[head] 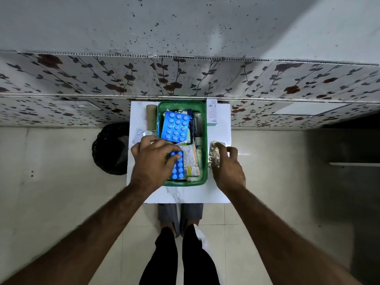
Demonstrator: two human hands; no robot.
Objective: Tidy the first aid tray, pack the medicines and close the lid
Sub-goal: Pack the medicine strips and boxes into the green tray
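A green tray [203, 140] sits on a small white table [220, 188]. Inside it lie a large blue blister pack [175, 127], a smaller blue blister pack [178, 168], an orange and white sachet [190, 161] and a grey tube [198, 128]. My left hand [153, 159] rests over the tray's near left part, with its fingers on the smaller blue pack. To the right of the tray my right hand [227, 167] pinches a silver strip of beige pills [214, 154]. No lid is in view.
A brown bandage roll [150, 118] and a clear blister strip [141, 134] lie left of the tray. A white medicine box [211, 112] stands at its far right. A black bin [112, 149] sits on the floor to the left. A floral-papered wall stands behind.
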